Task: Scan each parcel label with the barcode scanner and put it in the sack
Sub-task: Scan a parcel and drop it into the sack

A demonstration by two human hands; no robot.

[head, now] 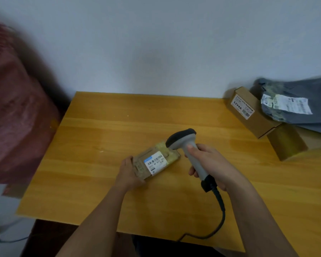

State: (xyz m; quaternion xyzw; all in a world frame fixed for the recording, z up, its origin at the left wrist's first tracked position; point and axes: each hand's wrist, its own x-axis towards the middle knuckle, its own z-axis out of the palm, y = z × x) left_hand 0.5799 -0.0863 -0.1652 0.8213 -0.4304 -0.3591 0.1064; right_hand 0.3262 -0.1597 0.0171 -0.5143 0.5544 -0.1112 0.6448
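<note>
Wooden table [104,127] against plain wall [156,43] — dim light.

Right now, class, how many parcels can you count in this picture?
4: a small box under the left hand, a labelled box, a plain box and a grey bag far right. Others may be hidden.

Blurred red sack [17,108], frame-cropped

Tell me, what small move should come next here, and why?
Probably tip the scanner in the right hand down over the barcode label: its head sits just beyond the small parcel, which the left hand steadies.
</note>
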